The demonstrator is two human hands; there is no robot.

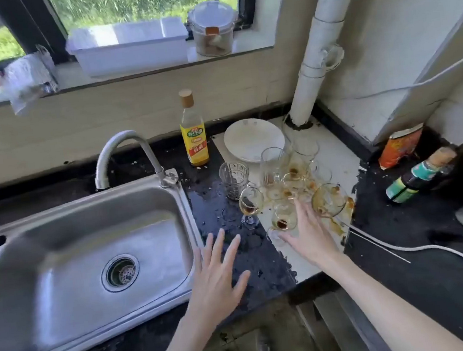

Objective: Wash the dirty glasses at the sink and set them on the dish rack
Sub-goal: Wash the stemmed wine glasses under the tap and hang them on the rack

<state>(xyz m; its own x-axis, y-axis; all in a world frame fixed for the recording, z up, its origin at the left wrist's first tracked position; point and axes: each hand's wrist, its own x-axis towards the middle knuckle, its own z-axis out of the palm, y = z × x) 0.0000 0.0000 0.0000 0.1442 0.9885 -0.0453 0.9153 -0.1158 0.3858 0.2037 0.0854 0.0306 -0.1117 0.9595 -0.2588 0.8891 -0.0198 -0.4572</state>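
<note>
**Observer:** Where do your hands stand?

**Operator:** My right hand [308, 237] is reaching into the cluster of stained clear glasses [291, 180] on the pale slab at the right of the black speckled bench [251, 259]. Its grip is spread, fingers straight, clamped on nothing. The fingertips lie against or just short of the nearest glasses; I cannot tell which.

**Observer:** And the left?

**Operator:** My left hand [217, 275] hovers flat over the bench just beside the rim of the stainless steel sink [60, 252], fingers splayed apart and holding nothing.

**Observer:** Which glass do you take?

**Operator:** I judge the small stemmed wine glass with brown dregs [284, 217], which sits directly ahead of my right grip and just left of the fingertips. It stands upright, long axis vertical, so the fingers should wrap the bowl from the side. A wide amber-smeared goblet [328, 200] stands to the right of the fingers, apparently tilted. A second stemmed glass with dark dregs [251, 202] stands further left, between both hands.

**Observer:** Which hand is nearer?

**Operator:** The right, clearly; the left is well apart from the cluster. The sink lies to the left of my grip, so the carry goes leftward past the cut-pattern clear tumbler [234, 179].

**Observer:** The risk?

**Operator:** The glasses stand crowded, some touching. Lifting one could knock its neighbours. I see no dish rack.
</note>
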